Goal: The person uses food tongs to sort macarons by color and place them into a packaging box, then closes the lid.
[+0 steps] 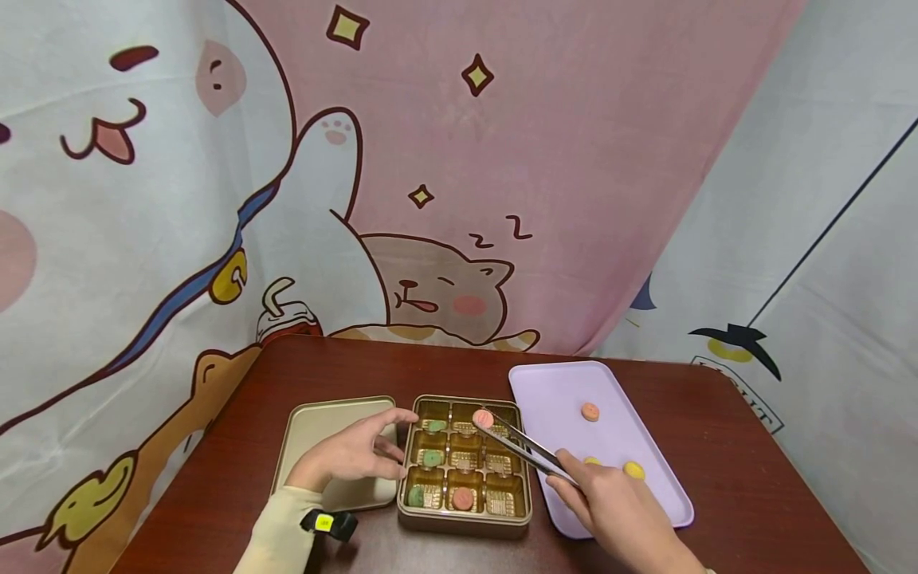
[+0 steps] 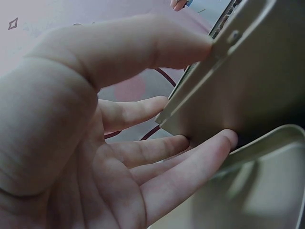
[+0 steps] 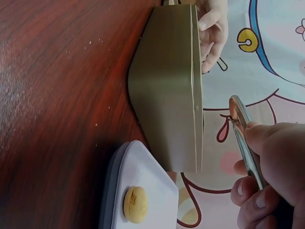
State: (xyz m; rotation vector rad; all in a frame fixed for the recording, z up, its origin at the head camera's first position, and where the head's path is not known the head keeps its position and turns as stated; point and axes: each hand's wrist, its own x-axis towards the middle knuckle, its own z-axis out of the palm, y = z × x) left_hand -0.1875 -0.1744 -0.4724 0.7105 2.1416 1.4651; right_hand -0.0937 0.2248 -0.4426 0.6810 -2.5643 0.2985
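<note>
My right hand grips metal tongs, whose tips pinch a pinkish-orange macaron over the back of a gold tin. In the right wrist view the tongs stand above the tin's rim. My left hand has its fingers spread along the tin's left side; in the left wrist view the fingertips of that hand touch the wall. Inside the tin's divided insert, green macarons sit down the left column. An orange macaron lies in the front middle compartment.
To the right, a lilac tray holds an orange macaron and two yellow macarons. A gold lid lies left of the tin, under my left hand. Behind the dark red table hangs a cartoon-printed cloth.
</note>
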